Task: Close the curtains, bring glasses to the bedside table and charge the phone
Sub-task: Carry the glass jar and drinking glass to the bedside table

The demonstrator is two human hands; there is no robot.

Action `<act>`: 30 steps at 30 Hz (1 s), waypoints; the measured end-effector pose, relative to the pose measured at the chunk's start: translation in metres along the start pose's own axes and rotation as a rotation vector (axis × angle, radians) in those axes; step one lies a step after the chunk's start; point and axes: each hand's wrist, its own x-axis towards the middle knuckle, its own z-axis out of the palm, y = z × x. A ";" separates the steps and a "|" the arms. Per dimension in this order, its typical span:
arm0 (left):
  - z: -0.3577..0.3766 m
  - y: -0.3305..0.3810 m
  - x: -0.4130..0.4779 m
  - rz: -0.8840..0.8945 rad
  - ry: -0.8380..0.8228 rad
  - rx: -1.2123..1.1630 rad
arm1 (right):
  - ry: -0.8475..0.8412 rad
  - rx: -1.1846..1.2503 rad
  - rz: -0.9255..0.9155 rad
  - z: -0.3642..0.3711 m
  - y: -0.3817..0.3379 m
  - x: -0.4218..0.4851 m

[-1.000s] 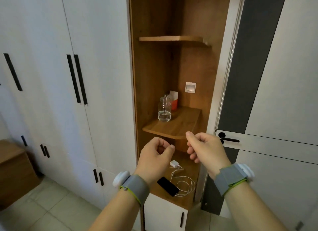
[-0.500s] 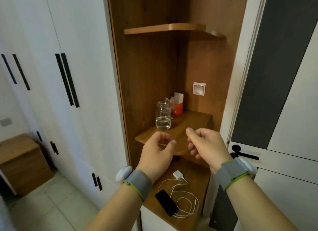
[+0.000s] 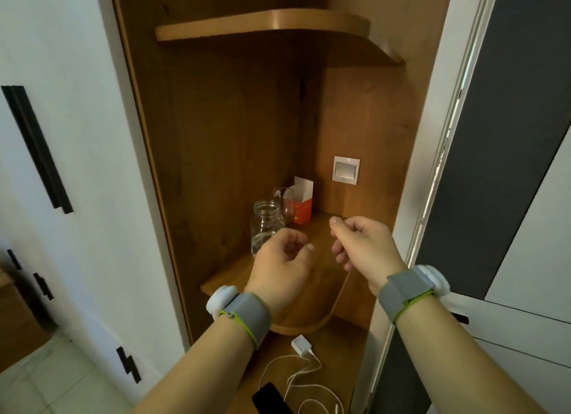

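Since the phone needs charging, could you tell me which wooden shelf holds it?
The lowest shelf, beside the white charger; the middle shelf holds a glass jar.
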 end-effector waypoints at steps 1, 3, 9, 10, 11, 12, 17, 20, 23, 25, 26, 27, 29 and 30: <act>0.001 0.001 0.003 0.003 -0.003 0.004 | -0.002 -0.007 0.001 0.000 0.002 0.005; 0.012 0.002 0.019 -0.002 0.001 0.016 | -0.005 -0.006 -0.004 -0.004 0.008 0.027; 0.053 0.001 0.073 -0.048 0.029 0.013 | -0.037 -0.016 -0.038 -0.026 0.026 0.108; 0.064 0.001 0.082 -0.055 0.044 0.015 | -0.041 -0.015 -0.048 -0.033 0.030 0.125; 0.078 0.003 0.095 -0.065 0.064 0.014 | -0.054 -0.014 -0.053 -0.040 0.034 0.146; 0.088 0.004 0.110 -0.076 0.077 0.010 | -0.067 -0.019 -0.060 -0.044 0.036 0.167; 0.122 0.008 0.152 -0.089 0.105 -0.018 | -0.096 -0.012 -0.077 -0.052 0.048 0.232; 0.140 0.009 0.178 -0.094 0.109 -0.010 | -0.134 0.000 -0.059 -0.054 0.052 0.273; 0.147 0.008 0.196 -0.126 0.101 -0.003 | -0.149 -0.001 -0.062 -0.049 0.058 0.303; 0.149 0.009 0.207 -0.144 0.112 -0.008 | -0.145 -0.045 -0.096 -0.046 0.064 0.323; 0.150 0.009 0.212 -0.149 0.116 -0.008 | -0.146 -0.065 -0.100 -0.044 0.067 0.334; 0.153 0.008 0.217 -0.148 0.117 -0.008 | -0.156 -0.073 -0.096 -0.043 0.070 0.343; 0.158 0.006 0.227 -0.138 0.120 -0.002 | -0.171 -0.068 -0.092 -0.042 0.080 0.364; 0.160 0.006 0.231 -0.141 0.119 0.002 | -0.175 -0.069 -0.087 -0.041 0.084 0.373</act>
